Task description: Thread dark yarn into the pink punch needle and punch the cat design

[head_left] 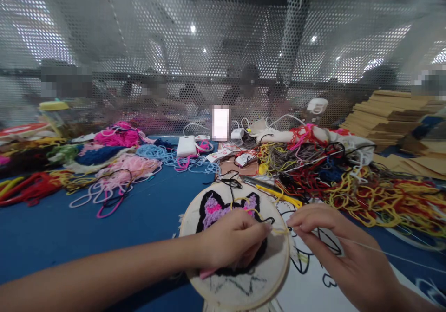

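My left hand rests over a round embroidery hoop, its fingers closed. A pink rod-like end pokes out below the palm; the rest of that tool is hidden in the fist. On the hoop's cream cloth, a yarn animal head shows black outlines with purple and pink fill. Past the hoop's right rim, my right hand pinches yellow yarn between thumb and forefinger. This yarn reaches toward my left fingertips. A thin pale thread trails right behind the right hand.
Beneath the right hand lies a line drawing on white paper. A yellow box cutter lies behind the hoop. Tangled yarn heaps at right, with more yarn at left. Brown cardboard stacks at back right, before a perforated screen.
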Tool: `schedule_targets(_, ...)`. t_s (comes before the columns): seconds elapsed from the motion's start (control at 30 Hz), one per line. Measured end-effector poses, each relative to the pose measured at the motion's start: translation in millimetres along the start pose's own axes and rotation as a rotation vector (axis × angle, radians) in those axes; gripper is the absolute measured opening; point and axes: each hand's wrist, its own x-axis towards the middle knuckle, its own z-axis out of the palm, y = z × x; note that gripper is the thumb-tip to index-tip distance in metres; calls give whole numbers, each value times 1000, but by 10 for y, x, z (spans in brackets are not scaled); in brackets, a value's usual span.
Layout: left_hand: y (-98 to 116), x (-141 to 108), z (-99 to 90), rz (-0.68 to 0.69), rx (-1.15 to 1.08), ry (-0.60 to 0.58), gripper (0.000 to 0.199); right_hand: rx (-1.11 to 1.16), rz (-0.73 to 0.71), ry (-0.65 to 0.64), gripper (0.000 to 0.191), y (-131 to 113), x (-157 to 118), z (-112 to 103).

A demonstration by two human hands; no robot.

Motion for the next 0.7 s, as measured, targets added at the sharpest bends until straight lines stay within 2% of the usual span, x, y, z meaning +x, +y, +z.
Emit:
schedule_targets(0.13,17,2,10,22,8,7,54,-6,-15,-69,24,-5,2,21)
schedule_targets(0.43,-23,16,-4,-19,-10,0,56,108,-6,84,28,-14,-27,-69)
schedule_targets(0.7,-11,20,-1,-13,-5,-1,57,67,-8,74,28,-6,-30,-63)
